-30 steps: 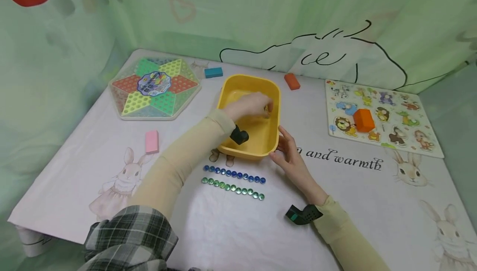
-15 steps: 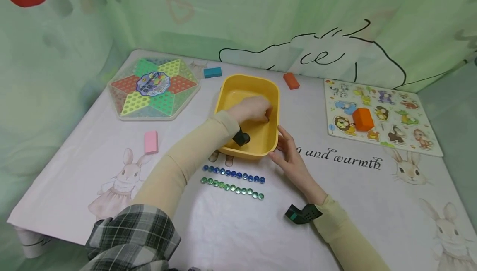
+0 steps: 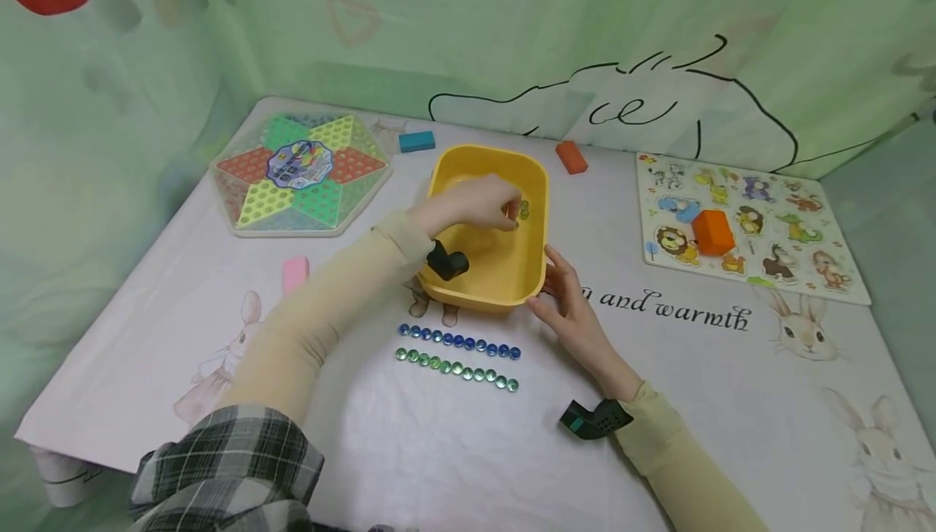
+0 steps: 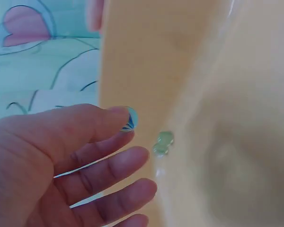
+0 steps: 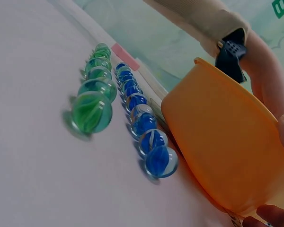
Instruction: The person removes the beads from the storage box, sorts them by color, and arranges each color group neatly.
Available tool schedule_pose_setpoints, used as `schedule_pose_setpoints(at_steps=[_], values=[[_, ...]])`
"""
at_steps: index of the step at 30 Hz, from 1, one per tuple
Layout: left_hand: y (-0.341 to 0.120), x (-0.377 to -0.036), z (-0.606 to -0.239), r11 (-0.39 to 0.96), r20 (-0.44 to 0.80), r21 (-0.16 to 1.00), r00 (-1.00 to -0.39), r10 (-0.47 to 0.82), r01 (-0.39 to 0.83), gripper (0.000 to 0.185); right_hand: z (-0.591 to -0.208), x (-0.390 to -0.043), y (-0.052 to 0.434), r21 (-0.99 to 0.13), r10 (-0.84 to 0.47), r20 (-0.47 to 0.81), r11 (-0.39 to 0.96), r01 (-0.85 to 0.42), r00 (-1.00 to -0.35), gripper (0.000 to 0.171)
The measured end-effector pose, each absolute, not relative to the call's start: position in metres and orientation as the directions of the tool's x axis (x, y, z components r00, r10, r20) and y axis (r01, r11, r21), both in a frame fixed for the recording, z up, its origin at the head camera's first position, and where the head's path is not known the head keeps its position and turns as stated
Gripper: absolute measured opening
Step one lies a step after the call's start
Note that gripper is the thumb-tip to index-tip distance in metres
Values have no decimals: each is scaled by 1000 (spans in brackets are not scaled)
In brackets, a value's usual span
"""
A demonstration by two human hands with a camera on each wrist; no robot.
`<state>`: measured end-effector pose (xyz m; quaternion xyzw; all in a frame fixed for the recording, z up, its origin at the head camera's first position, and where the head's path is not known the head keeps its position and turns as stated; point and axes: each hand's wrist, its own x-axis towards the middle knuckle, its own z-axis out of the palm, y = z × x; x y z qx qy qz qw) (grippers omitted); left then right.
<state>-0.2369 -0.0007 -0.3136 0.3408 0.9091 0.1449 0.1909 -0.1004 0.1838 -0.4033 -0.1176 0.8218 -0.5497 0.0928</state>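
My left hand (image 3: 483, 201) is inside the yellow plastic tub (image 3: 486, 302). Between its thumb and index finger it pinches a glass marble (image 4: 130, 119) with a blue swirl, while the other fingers are spread. Two greenish marbles (image 4: 163, 143) lie on the tub floor near the far-right wall. My right hand (image 3: 574, 321) rests against the tub's near right corner from outside, thumb on one side of the corner and fingers on the other. In front of the tub, blue marbles (image 3: 459, 342) form a row, with a row of green marbles (image 3: 457, 369) nearer me.
A Chinese checkers board (image 3: 303, 170) lies at the back left. Around the tub are a pink block (image 3: 296, 274), a blue block (image 3: 417, 141) and a red block (image 3: 571, 157). An orange block (image 3: 713, 232) sits on an animal puzzle board (image 3: 775, 276) at right.
My left hand dipped toward the tub's right wall, then drew back up and left with a marble, uncovering the two greenish ones. My right hand stays at the corner.
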Motion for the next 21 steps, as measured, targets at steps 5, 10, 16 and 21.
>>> schedule_pose_setpoints(at_steps=[5, 10, 16, 21], values=[[-22, -229, -309, 692, -167, 486, -720, 673, 534, 16, -403, -100, 183, -926, -296, -29, 368, -86, -955, 72], [-39, -217, -306, 649, -100, 565, -738, 667, 510, 15, -403, -100, 184, -927, -299, -9, 360, -104, -954, 72], [-58, -196, -307, 599, -3, 618, -761, 649, 509, 16, -404, -100, 184, -931, -307, 4, 347, -116, -952, 72], [-74, -177, -309, 588, 59, 622, -780, 623, 517, 18, -404, -101, 183, -931, -310, 15, 341, -126, -950, 72]])
